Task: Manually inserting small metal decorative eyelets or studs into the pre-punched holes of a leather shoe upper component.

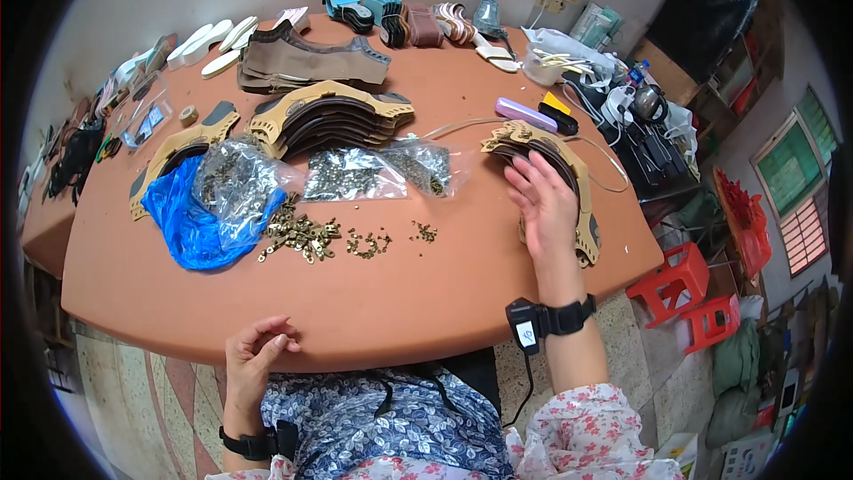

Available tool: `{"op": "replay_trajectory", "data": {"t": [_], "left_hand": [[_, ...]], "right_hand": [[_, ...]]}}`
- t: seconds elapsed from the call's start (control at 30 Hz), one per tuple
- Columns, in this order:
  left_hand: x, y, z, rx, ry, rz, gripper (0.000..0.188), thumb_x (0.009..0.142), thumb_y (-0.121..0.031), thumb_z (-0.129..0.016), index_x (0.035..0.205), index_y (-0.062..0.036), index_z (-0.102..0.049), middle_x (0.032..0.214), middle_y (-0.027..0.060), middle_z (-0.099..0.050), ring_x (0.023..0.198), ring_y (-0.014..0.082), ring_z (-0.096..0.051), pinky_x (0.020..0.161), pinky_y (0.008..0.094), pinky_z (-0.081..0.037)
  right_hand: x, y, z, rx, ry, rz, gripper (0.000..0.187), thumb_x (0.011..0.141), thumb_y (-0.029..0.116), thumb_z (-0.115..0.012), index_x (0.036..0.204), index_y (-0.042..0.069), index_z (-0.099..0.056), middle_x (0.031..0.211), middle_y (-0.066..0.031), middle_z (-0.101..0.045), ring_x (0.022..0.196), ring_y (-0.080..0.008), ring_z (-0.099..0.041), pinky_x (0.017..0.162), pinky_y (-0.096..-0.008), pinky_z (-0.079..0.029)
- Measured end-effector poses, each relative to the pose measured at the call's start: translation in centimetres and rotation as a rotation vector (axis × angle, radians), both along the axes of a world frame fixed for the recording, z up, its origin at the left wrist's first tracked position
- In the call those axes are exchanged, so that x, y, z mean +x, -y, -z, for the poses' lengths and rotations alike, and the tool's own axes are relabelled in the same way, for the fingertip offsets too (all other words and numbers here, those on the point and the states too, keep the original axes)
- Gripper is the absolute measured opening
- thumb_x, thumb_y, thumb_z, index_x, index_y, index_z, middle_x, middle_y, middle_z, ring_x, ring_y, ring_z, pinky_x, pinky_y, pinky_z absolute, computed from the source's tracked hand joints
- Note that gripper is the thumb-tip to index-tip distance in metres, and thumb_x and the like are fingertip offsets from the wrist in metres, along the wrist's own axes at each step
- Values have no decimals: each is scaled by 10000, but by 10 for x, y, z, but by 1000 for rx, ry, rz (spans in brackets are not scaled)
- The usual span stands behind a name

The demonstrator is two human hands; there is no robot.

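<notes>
Right hand [544, 204] flat on shoe-upper stack [569, 173]; left hand [253, 360] curled at table edge [355, 338].

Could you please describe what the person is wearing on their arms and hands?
Both hands are bare. The right hand has a black wristband carrying a small device with a cable, and a floral sleeve. The left hand has a similar black wristband.

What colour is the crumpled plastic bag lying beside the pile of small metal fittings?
Bright blue; the plastic bag shows clearly in the head view, left of the metal fittings.
</notes>
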State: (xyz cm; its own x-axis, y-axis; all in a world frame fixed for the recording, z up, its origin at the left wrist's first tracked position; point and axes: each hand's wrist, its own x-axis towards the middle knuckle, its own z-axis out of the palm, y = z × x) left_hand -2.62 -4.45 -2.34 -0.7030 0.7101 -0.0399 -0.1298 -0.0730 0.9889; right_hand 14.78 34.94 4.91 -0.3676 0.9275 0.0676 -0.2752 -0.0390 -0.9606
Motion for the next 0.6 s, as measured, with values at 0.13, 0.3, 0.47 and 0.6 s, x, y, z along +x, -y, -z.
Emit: {"op": "replay_trajectory", "data": {"t": [0.13, 0.3, 0.47, 0.6], "left_hand": [[1, -1, -1, -8, 5, 1, 282, 945, -19, -653, 1215, 59, -652, 1025, 138, -717, 859, 190, -712, 835, 317, -576], [1, -2, -1, 15, 7, 9, 272, 944, -2, -643, 1210, 57, -656, 1024, 139, -717, 857, 192, -713, 833, 317, -577], [0, -2, -1, 11, 23, 0, 275, 942, 8, -637, 1213, 55, -657, 1024, 138, -716, 857, 193, -713, 832, 321, -578], [-1, 0, -1, -6, -1, 4, 278, 948, -9, -639, 1218, 53, -657, 1026, 131, -716, 858, 187, -711, 835, 321, -576]], "right_hand": [[39, -13, 14, 679, 469, 304, 266, 947, 111, -638, 1182, -7, -678, 1161, -142, -680, 1004, -263, -670, 859, -347, -531], [79, -25, 27, 1151, 1049, 540, 402, 872, 128, -682, 1255, 22, -619, 1261, -190, -560, 1128, -369, -578, 947, -458, -490], [85, -25, 36, 1049, 1142, 491, 416, 878, 121, -662, 1278, 27, -596, 1186, -192, -555, 1088, -394, -585, 900, -476, -499], [82, -31, 37, 1037, 1051, 481, 352, 908, 108, -622, 1245, 6, -614, 1056, -209, -567, 974, -409, -604, 822, -481, -504]]}}
